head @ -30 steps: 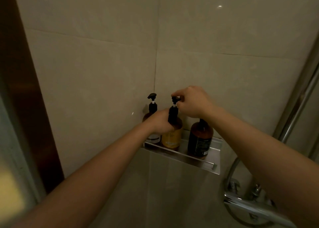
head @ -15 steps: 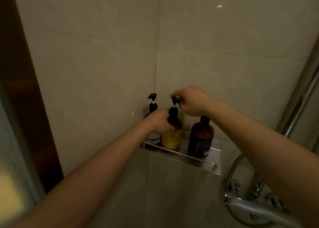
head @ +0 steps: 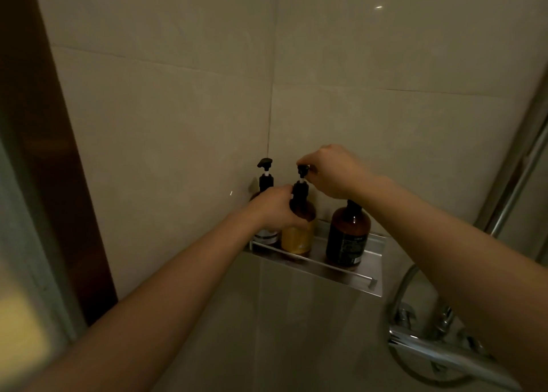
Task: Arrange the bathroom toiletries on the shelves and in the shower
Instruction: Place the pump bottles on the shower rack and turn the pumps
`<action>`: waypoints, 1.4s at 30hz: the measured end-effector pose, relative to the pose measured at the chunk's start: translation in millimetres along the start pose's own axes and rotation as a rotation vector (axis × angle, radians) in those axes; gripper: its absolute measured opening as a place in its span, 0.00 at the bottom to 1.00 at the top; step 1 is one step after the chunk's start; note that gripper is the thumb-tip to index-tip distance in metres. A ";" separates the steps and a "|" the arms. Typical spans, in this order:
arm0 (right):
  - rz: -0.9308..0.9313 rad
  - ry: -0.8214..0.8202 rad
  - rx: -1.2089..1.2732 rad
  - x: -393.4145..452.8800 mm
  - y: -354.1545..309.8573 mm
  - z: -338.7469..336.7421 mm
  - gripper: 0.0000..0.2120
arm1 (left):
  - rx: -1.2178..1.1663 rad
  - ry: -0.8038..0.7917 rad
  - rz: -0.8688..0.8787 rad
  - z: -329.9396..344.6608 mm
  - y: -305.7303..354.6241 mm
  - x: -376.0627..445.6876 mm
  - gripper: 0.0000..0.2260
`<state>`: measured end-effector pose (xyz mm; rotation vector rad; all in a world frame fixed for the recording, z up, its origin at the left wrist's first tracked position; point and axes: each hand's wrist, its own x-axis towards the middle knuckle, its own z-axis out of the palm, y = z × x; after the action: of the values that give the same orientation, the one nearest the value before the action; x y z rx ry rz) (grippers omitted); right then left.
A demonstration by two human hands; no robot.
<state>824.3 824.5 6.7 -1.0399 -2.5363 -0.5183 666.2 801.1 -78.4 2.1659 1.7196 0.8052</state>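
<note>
Three pump bottles stand in a row on a metal shower shelf (head: 350, 276) fixed to the tiled wall. The middle bottle (head: 298, 237), amber with a yellow label, is gripped round its shoulder by my left hand (head: 274, 206). My right hand (head: 332, 170) pinches that bottle's black pump head (head: 303, 170). Behind my left hand, the left bottle (head: 266, 181) shows its black pump and a white label. At the right stands a dark brown bottle (head: 348, 234) with a dark label; my right wrist hides its top.
A chrome mixer tap (head: 439, 350) with a hose sits low on the right. A vertical chrome rail (head: 516, 190) runs up the right edge. A dark brown door frame (head: 38, 154) stands on the left. Beige tiles cover the corner walls.
Both hands stay on the middle bottle. My right hand has shifted very slightly on the pump head; the bottles have not moved.
</note>
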 end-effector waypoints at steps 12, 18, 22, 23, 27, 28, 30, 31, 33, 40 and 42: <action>-0.002 0.047 0.017 2.0 1.8 1.8 0.15 | 0.021 0.039 -0.046 2.7 8.7 3.6 0.21; -0.006 0.079 0.023 1.9 5.5 4.2 0.14 | 0.020 -0.020 -0.051 1.2 5.1 6.9 0.21; -0.009 0.059 0.029 3.4 4.9 4.7 0.15 | 0.011 -0.001 -0.049 3.3 4.4 5.1 0.23; -0.007 0.057 0.033 4.1 4.3 5.1 0.15 | 0.016 0.001 -0.046 3.0 4.0 4.5 0.23; 0.010 0.068 0.030 6.2 3.5 6.3 0.14 | 0.037 -0.001 -0.046 1.5 4.9 4.1 0.23; 0.014 0.073 0.032 6.0 3.8 7.0 0.14 | 0.040 -0.002 -0.043 1.8 5.2 3.9 0.23; 0.017 0.077 0.040 5.2 4.3 7.8 0.13 | 0.035 0.002 -0.045 2.1 6.3 2.8 0.22; 0.018 0.075 0.040 5.0 4.1 7.6 0.13 | 0.030 0.004 -0.045 1.8 7.0 2.0 0.22; 0.022 0.075 0.042 5.3 3.9 7.3 0.14 | 0.021 0.003 -0.036 1.2 7.7 0.7 0.21; 0.089 0.023 0.070 -5.1 8.6 5.4 0.28 | 0.031 0.141 -0.018 1.7 7.3 -16.0 0.26; 0.090 0.049 0.058 -10.9 12.7 3.9 0.27 | 0.055 0.263 -0.019 0.2 10.0 -22.4 0.28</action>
<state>840.0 828.2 0.9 -1.1006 -2.4342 -0.4372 671.1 777.1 -79.2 2.1544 1.9018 1.0922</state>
